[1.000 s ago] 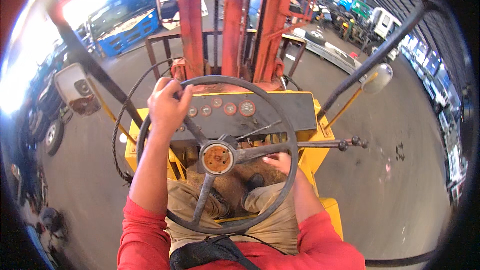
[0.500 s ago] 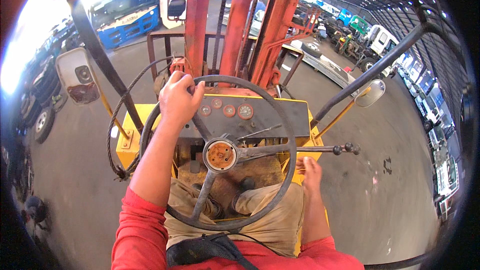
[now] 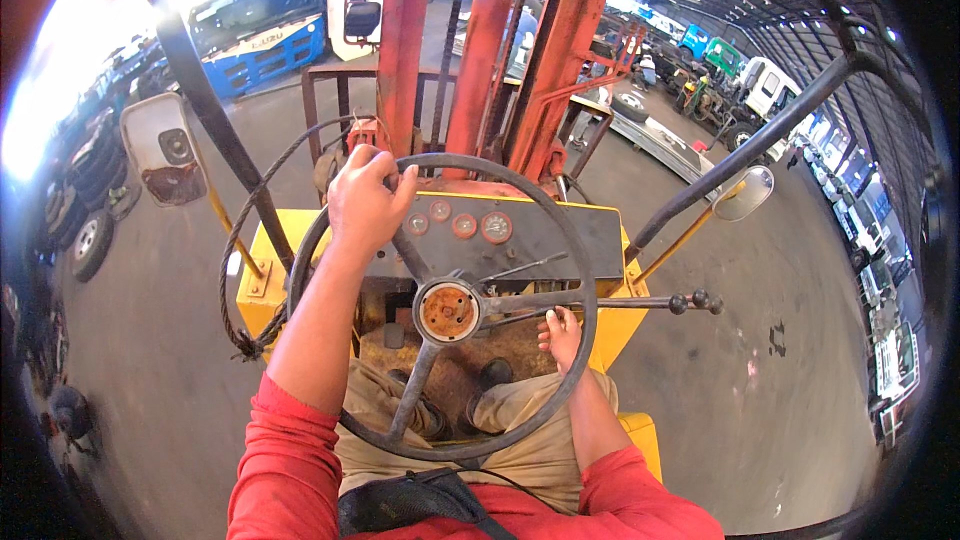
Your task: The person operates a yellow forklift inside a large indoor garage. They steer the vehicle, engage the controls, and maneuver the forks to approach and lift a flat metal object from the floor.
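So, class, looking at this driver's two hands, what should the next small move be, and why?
Perhaps the right hand should draw back and take the right side of the steering wheel. Only the left hand seems to grip it, at the upper left; the right shows through the wheel's ring, loosely curled, with nothing visibly held.

Head-worn fisheye faces forward and down; steering wheel (image 3: 447, 311) close below.
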The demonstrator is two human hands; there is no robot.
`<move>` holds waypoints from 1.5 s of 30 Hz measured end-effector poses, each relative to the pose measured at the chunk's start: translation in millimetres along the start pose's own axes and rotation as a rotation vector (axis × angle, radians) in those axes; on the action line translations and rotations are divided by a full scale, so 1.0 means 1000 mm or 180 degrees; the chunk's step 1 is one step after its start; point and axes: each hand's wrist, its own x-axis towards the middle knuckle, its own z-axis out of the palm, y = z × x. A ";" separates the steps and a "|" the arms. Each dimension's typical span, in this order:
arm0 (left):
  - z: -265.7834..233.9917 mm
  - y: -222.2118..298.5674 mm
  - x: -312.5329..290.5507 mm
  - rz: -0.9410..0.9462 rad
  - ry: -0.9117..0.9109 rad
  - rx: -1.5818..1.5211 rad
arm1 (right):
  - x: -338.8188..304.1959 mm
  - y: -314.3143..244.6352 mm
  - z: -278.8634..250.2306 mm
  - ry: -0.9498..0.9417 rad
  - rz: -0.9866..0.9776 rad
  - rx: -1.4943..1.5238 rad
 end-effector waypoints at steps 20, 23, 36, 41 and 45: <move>0.003 0.004 0.003 0.0155 0.0157 0.0093 | 0.043 -0.014 0.050 0.0336 -0.0736 0.0514; 0.003 0.005 0.003 0.0071 0.0138 0.0067 | 0.047 -0.008 0.051 0.0196 -0.0880 0.0553; 0.002 -0.002 0.003 0.0174 0.0082 0.0268 | -0.006 -0.059 -0.003 0.0000 -0.1785 -0.1542; 0.021 0.003 0.018 0.0289 0.0029 0.0232 | -0.091 -0.124 -0.076 0.1994 -0.3354 -0.0750; 0.058 0.032 0.031 0.0566 -0.0121 0.0154 | -0.077 -0.185 -0.098 0.2705 -0.4527 -0.1686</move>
